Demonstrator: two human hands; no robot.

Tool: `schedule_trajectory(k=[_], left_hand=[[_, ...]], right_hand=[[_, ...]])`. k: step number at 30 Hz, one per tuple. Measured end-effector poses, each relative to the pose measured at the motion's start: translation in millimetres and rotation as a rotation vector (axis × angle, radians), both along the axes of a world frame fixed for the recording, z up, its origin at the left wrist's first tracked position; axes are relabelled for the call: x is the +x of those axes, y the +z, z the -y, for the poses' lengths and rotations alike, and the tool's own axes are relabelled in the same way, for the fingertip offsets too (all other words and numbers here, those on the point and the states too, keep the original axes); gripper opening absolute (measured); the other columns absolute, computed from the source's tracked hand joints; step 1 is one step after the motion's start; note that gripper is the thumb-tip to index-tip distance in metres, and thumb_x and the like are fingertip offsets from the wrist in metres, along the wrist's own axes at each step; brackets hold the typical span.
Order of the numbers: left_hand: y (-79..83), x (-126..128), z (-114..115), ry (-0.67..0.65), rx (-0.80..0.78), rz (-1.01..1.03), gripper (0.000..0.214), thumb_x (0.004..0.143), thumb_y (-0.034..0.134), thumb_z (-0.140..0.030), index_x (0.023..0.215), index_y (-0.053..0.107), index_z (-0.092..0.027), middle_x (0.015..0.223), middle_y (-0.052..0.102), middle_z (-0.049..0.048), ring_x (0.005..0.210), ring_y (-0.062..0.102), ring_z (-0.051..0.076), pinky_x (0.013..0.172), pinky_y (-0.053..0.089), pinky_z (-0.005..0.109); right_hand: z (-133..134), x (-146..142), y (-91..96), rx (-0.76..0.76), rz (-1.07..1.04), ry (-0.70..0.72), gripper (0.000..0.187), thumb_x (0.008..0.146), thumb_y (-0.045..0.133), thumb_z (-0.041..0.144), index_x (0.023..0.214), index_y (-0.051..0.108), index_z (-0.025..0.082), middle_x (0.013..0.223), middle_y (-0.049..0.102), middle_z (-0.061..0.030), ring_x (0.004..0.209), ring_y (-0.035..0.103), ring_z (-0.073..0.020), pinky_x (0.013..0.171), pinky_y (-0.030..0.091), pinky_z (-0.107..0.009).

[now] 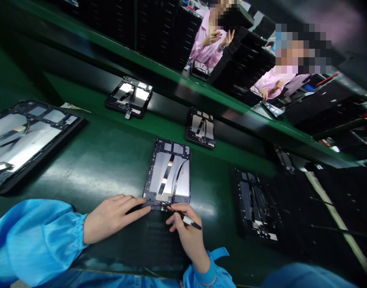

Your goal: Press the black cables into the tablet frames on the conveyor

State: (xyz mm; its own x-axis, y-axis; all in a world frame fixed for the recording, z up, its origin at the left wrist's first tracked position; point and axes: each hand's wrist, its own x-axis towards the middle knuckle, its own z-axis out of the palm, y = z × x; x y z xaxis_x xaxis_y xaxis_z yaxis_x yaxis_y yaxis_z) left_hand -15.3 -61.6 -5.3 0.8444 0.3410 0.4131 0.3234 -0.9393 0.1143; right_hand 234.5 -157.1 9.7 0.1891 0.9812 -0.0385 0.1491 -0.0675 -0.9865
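Note:
An opened tablet frame [168, 172] with silver plates and dark flex cables lies on the green bench in front of me. My left hand [111, 216] rests flat beside its near left corner, fingers stretched out and touching the frame's edge. My right hand [186, 228] pinches a thin black tool with a white band [188, 220], its tip at the frame's near edge. Both arms wear blue sleeves.
More opened tablet frames lie around: a large one at the left [24, 140], two farther back [129, 96] [201, 128], a dark one at the right [255, 204]. Two people in pink coats [207, 40] work beyond the raised green shelf [171, 80], among stacked black trays.

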Motion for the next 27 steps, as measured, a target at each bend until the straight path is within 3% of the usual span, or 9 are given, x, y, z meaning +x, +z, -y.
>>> schedule_trajectory(k=[4,9,12,14,18,21,24,27], left_hand=[[-3.7,-4,-3,-0.026,-0.02,0.04,0.042,0.103,0.035,-0.006,0.137,0.056,-0.022,0.124,0.065,0.0091,0.095,0.06,0.019,0.082,0.047,0.03],[-1.4,0,-5,-0.027,-0.024,0.068,0.04,0.105,0.033,-0.008,0.134,0.058,-0.021,0.12,0.067,0.0085,0.093,0.06,0.019,0.081,0.046,0.029],[4.1,3,-7,-0.043,-0.012,0.081,0.038,0.106,0.033,-0.009,0.13,0.06,-0.02,0.116,0.068,0.0084,0.091,0.061,0.019,0.078,0.047,0.029],[9.7,2,-7,-0.044,-0.017,0.065,0.035,0.107,0.034,-0.011,0.128,0.061,-0.02,0.117,0.068,0.0082,0.092,0.062,0.019,0.078,0.048,0.03],[19.5,-10,8,-0.024,-0.124,0.056,0.03,0.107,0.042,-0.012,0.13,0.06,-0.016,0.12,0.07,0.0083,0.101,0.063,0.02,0.084,0.049,0.032],[19.0,-25,30,-0.129,-0.241,0.039,0.031,0.106,0.04,-0.01,0.123,0.065,-0.019,0.119,0.071,0.0066,0.107,0.062,0.02,0.088,0.047,0.032],[12.1,-33,47,-0.196,-0.239,-0.009,0.04,0.106,0.035,-0.011,0.122,0.068,-0.026,0.128,0.069,0.0046,0.112,0.06,0.022,0.093,0.044,0.035],[6.1,-34,52,-0.196,-0.202,-0.043,0.04,0.105,0.036,-0.013,0.125,0.068,-0.028,0.133,0.067,0.0045,0.113,0.059,0.024,0.093,0.043,0.037]], right_hand=[[0,-7,1.8,0.053,0.03,0.144,0.017,0.098,0.062,0.033,0.105,0.074,0.023,0.102,0.076,-0.0097,0.069,0.075,-0.0193,0.052,0.061,-0.027],[-2,-10,7.4,0.109,0.111,0.239,0.016,0.098,0.06,0.023,0.106,0.073,0.025,0.105,0.075,-0.0061,0.07,0.074,-0.017,0.069,0.064,-0.031],[-2,-10,9.3,0.094,0.12,0.268,0.014,0.098,0.06,0.023,0.106,0.072,0.024,0.109,0.074,-0.0061,0.066,0.072,-0.0148,0.066,0.063,-0.029],[-2,-10,9.1,0.046,0.074,0.255,0.013,0.098,0.061,0.027,0.105,0.071,0.023,0.105,0.073,-0.0061,0.065,0.072,-0.0148,0.06,0.062,-0.026],[6,-10,5.0,-0.1,-0.139,0.095,0.021,0.093,0.068,0.041,0.099,0.069,0.021,0.095,0.074,-0.0065,0.061,0.072,-0.0156,0.045,0.058,-0.022],[15,-13,0.8,-0.197,-0.245,0.082,0.031,0.09,0.071,0.05,0.094,0.067,0.02,0.083,0.073,-0.005,0.054,0.067,-0.0142,0.041,0.055,-0.021],[20,-22,-0.7,-0.278,-0.165,0.186,0.027,0.091,0.07,0.046,0.091,0.067,0.019,0.069,0.068,-0.0012,0.054,0.067,-0.015,0.046,0.055,-0.022],[19,-31,2.4,-0.234,0.063,0.247,0.019,0.09,0.071,0.038,0.088,0.066,0.019,0.073,0.069,-0.0013,0.063,0.07,-0.0177,0.054,0.054,-0.025]])
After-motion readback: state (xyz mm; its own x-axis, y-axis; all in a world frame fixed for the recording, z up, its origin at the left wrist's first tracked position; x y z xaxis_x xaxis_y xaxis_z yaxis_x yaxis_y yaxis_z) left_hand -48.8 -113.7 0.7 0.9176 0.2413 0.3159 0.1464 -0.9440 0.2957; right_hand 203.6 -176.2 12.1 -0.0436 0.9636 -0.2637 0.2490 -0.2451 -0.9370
